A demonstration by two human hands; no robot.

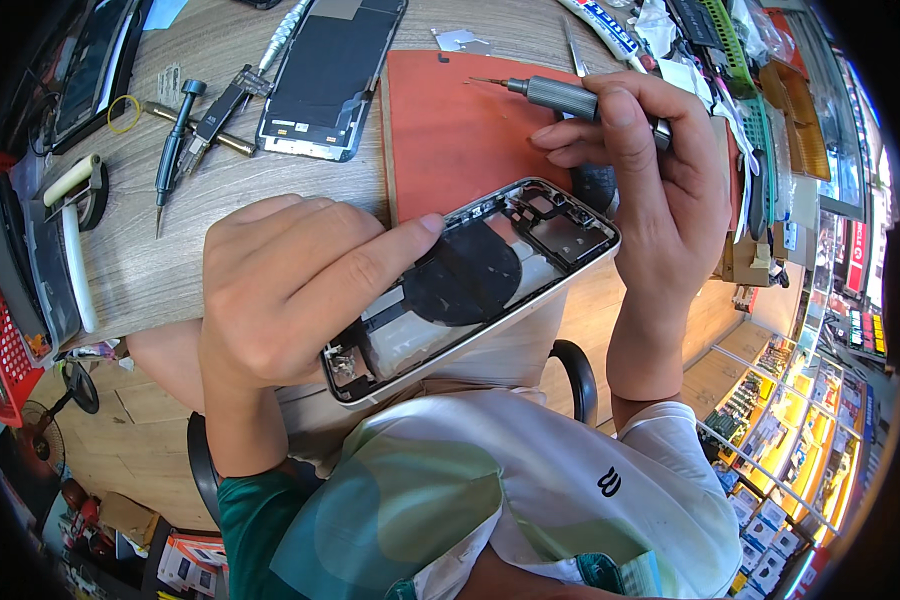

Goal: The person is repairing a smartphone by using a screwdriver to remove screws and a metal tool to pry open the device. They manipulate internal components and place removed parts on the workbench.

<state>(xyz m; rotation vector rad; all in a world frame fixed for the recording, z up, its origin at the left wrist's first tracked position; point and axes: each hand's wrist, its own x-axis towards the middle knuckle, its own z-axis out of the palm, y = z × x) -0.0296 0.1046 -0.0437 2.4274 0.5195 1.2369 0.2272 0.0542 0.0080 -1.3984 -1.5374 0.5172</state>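
Note:
My left hand is closed on an opened phone housing, thumb side over its upper edge. The housing is tilted in front of the table edge, inside facing up, with a round black pad in the middle and small metal parts at both ends. My right hand grips a slim grey screwdriver with a knurled handle. Its thin tip points left, above an orange-red mat and apart from the housing. Some fingers of my right hand are curled near a dark rounded object, partly hidden.
A detached phone screen lies left of the mat. Beside it are a blue screwdriver, other tools and a yellow ring. A white glue tube and tweezers lie behind. A red basket stands far left.

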